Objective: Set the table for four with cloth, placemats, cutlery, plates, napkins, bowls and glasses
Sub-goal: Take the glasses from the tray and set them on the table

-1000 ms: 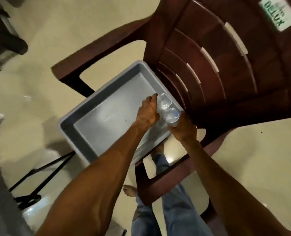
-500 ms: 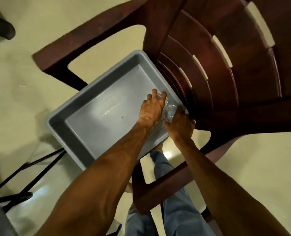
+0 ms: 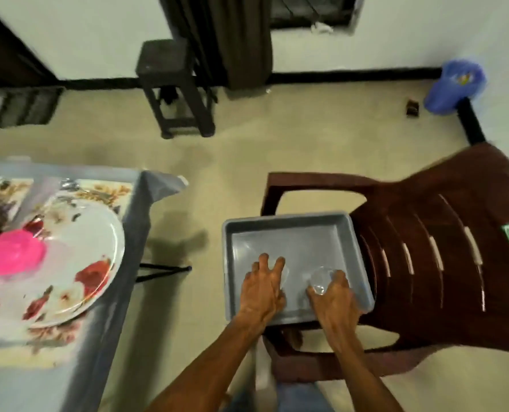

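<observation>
Glasses, two clear ones, were in the grey tray (image 3: 292,230) on the seat of the dark red plastic chair (image 3: 443,263). The right-hand glass (image 3: 321,279) showed plainly, its rim upward, with the right hand (image 3: 335,298) wrapped around it from the near side, fingers (image 3: 339,278) curled on its wall. The left-hand glass (image 3: 284,272) was mostly hidden beneath the left hand (image 3: 263,288), whose fingers were spread and bent down over it; it seemed a grasp, though the blur left me unsure how firm.

A moment before, both hands had been huddled together at the tray's corner against the chair back, the glasses touching. Now they were apart, one glass to each hand. The view had also lifted, taking in the room. I took that to mean the person was about to carry them across.

At nine o'clock from the tray, well apart across bare floor, stood the worktop under its grey cloth (image 3: 146,197), with a floral placemat (image 3: 57,337), a flowered plate (image 3: 77,263) and a pink bowl (image 3: 12,257) already laid. At twelve o'clock a dark stool (image 3: 173,84) stood against the wall.
</observation>
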